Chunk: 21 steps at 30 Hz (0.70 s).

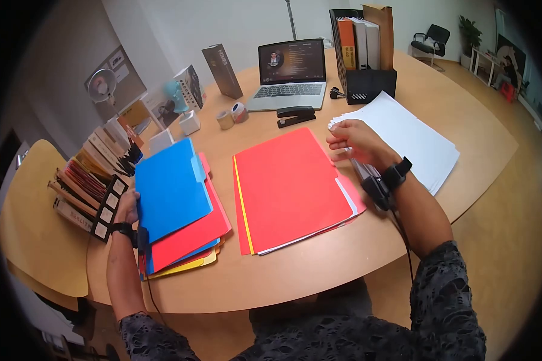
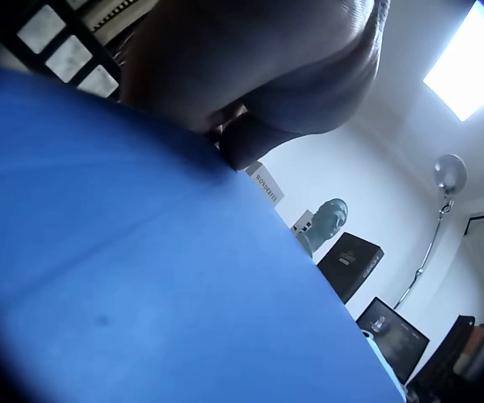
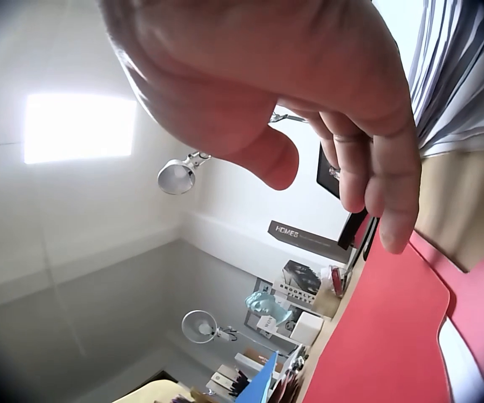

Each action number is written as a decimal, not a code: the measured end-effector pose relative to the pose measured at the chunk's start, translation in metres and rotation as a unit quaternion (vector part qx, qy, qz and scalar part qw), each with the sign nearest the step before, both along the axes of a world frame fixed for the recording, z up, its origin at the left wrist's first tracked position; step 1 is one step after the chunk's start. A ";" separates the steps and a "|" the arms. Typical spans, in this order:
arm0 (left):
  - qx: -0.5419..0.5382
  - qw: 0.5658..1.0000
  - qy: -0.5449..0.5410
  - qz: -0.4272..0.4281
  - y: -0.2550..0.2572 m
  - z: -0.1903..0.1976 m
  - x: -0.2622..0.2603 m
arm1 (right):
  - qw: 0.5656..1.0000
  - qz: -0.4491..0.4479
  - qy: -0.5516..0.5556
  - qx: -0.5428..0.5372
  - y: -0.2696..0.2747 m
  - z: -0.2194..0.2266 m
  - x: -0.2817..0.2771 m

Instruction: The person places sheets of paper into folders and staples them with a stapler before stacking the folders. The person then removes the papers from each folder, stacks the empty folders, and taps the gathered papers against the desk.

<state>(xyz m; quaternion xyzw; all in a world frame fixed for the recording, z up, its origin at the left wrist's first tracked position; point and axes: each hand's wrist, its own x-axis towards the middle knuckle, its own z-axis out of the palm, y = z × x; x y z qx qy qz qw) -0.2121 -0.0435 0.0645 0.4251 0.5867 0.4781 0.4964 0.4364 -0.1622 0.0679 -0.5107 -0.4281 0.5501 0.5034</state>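
A blue folder (image 1: 173,189) lies on top of a pile of red, blue and yellow folders at the left. My left hand (image 1: 127,207) grips its left edge; in the left wrist view the thumb and fingers of that hand (image 2: 250,75) meet at the edge of the blue sheet (image 2: 158,277). In the middle, a red folder (image 1: 292,186) with a yellow strip lies with white paper inside. My right hand (image 1: 358,141), fingers loosely bent and holding nothing, hovers between the red folder and a stack of white paper (image 1: 409,141). The right wrist view shows this hand (image 3: 309,109) above the red folder (image 3: 385,336).
Behind the folders stand a laptop (image 1: 292,69), a black stapler (image 1: 295,115), tape rolls (image 1: 225,120) and a dark box (image 1: 223,71). A black file holder (image 1: 371,86) with books is at the back right. Racks of books (image 1: 81,186) stand at the far left.
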 end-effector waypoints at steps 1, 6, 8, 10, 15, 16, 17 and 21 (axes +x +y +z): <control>-0.008 0.987 0.161 -0.016 0.001 -0.005 -0.007 | 1.000 0.000 -0.001 0.001 0.000 0.000 -0.001; 0.223 0.807 0.546 -0.002 -0.014 -0.001 0.054 | 0.999 0.028 -0.007 -0.021 0.006 -0.005 0.001; 0.224 0.839 0.493 -0.058 0.000 -0.007 0.089 | 0.999 0.024 -0.016 -0.025 0.006 -0.005 0.000; 0.260 0.766 0.551 -0.202 -0.021 0.006 0.154 | 0.999 0.017 -0.024 -0.026 0.005 -0.004 -0.001; 0.300 0.679 0.503 -0.443 -0.055 0.009 0.264 | 0.999 0.018 0.002 -0.031 0.006 -0.011 0.003; 0.272 0.652 0.530 -0.469 -0.061 0.008 0.277 | 0.999 0.018 0.002 -0.031 0.007 -0.011 0.003; 0.242 0.623 0.556 -0.495 -0.065 0.008 0.283 | 0.999 0.020 0.013 -0.031 0.008 -0.011 0.003; 0.219 0.637 0.554 -0.489 -0.062 -0.001 0.287 | 0.996 0.013 0.089 -0.013 0.006 -0.010 -0.002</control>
